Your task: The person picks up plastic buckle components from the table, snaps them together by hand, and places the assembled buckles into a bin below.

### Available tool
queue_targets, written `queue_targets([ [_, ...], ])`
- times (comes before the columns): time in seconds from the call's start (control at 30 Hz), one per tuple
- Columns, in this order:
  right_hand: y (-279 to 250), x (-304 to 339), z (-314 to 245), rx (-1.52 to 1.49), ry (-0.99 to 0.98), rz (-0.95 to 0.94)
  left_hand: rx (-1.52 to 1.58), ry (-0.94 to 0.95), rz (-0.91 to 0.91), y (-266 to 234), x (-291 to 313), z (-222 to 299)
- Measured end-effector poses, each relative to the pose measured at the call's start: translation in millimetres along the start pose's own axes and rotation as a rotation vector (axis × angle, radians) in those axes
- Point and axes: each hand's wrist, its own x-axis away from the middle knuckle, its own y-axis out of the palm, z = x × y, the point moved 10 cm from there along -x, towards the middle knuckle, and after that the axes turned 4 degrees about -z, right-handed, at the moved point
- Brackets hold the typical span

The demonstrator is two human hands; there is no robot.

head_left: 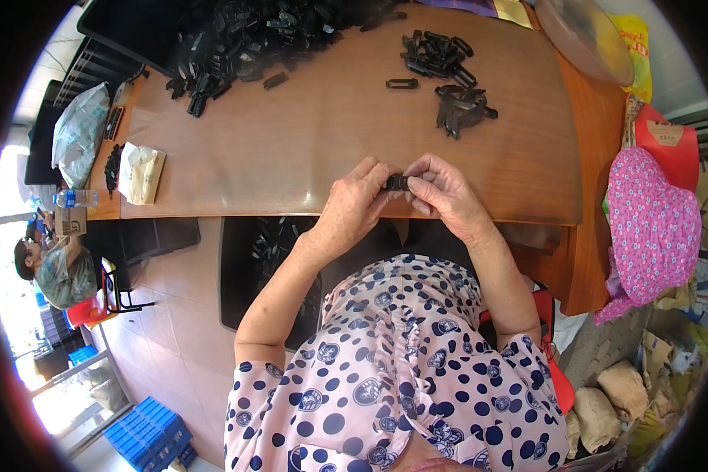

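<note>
Near the front edge of the wooden table [291, 149], both my hands meet on one small black plastic part [396, 183]. Its left end is pinched by my left hand [355, 198], its right end by my right hand [448, 197]. Fingers cover much of it, so its exact kind cannot be told. Farther right lies a small pile of oblong black parts [434, 57], with a single black part [402, 83] lying to its left. Just nearer is a cluster of dark curved pieces [462, 108].
A large heap of black parts [267, 35] covers the far left. A paper packet [141, 175] and a water bottle [77, 198] stand at the left end. Below the table edge is a black tray [236, 267] with more parts. A person [67, 271] sits at far left.
</note>
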Motion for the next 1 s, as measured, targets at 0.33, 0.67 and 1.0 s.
queue_targets([
  [0.33,-3,-5,6,0.116,0.151,-0.035,-0.037,0.002,0.019,-7,15,-2],
  [0.67,10,-10,42,-0.309,0.338,-0.101,0.361,-0.223,0.068,-1,15,-33],
  [1.0,46,-51,17,-0.232,0.237,-0.344,1.270,-0.446,0.026,17,-1,-74],
])
